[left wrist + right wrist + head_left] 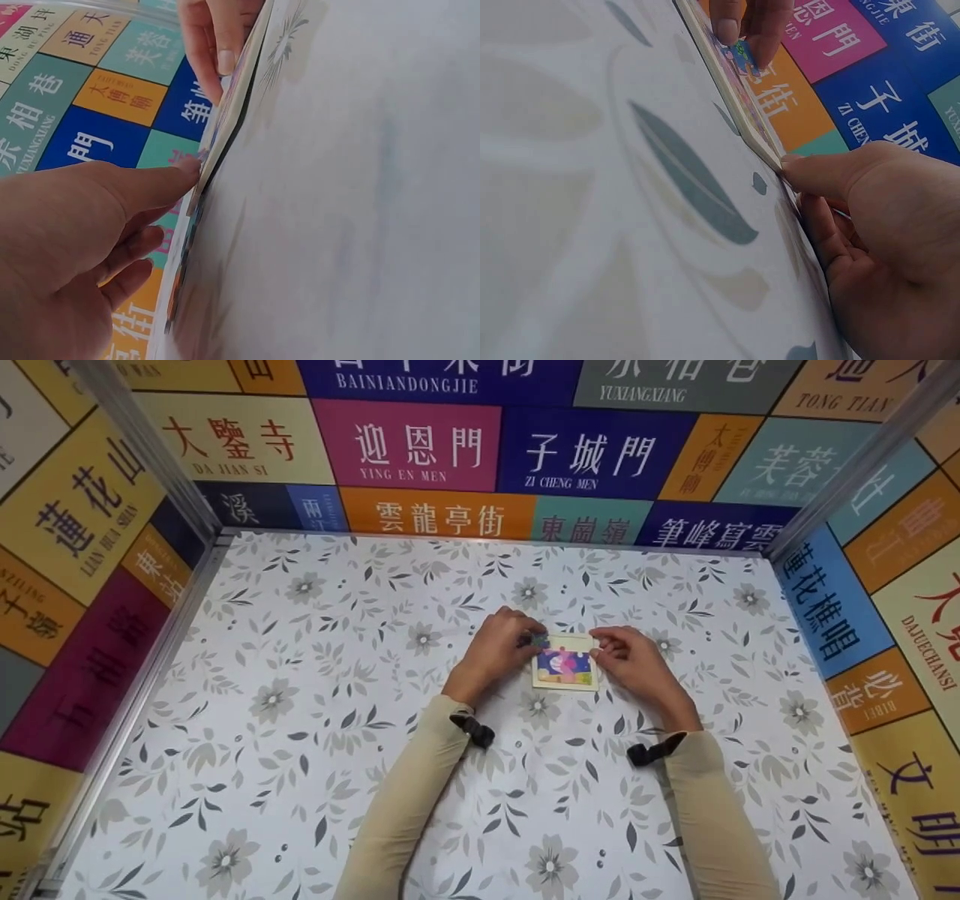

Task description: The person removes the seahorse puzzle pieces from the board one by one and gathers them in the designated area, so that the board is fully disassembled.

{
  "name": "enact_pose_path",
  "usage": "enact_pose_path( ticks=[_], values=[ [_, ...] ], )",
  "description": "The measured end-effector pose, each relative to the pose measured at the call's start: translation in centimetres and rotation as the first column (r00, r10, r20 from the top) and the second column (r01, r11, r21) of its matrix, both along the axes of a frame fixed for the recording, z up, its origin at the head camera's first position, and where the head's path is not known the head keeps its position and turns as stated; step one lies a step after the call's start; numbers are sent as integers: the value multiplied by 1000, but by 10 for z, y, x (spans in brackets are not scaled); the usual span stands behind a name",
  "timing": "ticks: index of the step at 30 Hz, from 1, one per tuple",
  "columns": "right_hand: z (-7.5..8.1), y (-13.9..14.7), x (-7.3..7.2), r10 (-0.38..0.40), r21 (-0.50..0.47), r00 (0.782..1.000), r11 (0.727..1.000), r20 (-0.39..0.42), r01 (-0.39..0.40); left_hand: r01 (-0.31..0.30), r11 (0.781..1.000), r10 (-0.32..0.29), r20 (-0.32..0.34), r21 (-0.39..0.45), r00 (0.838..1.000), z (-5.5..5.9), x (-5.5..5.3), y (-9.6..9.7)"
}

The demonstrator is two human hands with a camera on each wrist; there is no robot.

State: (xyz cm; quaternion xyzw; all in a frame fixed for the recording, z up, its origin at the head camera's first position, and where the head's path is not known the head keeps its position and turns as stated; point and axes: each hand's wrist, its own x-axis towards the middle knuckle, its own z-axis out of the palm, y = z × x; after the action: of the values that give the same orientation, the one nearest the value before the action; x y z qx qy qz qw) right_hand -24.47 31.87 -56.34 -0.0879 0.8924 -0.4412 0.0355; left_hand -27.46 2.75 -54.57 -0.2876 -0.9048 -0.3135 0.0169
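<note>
A small jigsaw puzzle board [564, 687] with a cream frame lies on the patterned table, its picture purple, pink and yellow. The upper part of its tray shows bare cream. My left hand [497, 649] pinches a blue-green puzzle piece [742, 57] between thumb and fingers over the board's upper left corner. At the opposite side, my right hand [637, 664] grips the board's edge, thumb [817, 172] at the corner and the other fingers curled beside it. From the left wrist, the board shows almost edge-on, with the left thumb [161, 186] close to its rim.
The table [300, 780] wears a white covering with grey flowers and leaves. Panels with coloured blocks of lettering [420, 450] stand at the back and both sides, joined by metal posts [847, 457]. A dark wrist strap [474, 730] sits over each beige sleeve.
</note>
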Motion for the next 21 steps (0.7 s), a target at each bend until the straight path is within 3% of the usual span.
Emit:
enact_pose_path(
  ticks=[10,21],
  values=[
    [1,1,0,6,-5,1000,1000,1,-6,-37,994,34,23,103,999,2,-2,-24],
    [-1,1,0,8,3,1000,1000,-3,-8,-60,980,56,26,188,998,-6,-4,-67]
  ],
)
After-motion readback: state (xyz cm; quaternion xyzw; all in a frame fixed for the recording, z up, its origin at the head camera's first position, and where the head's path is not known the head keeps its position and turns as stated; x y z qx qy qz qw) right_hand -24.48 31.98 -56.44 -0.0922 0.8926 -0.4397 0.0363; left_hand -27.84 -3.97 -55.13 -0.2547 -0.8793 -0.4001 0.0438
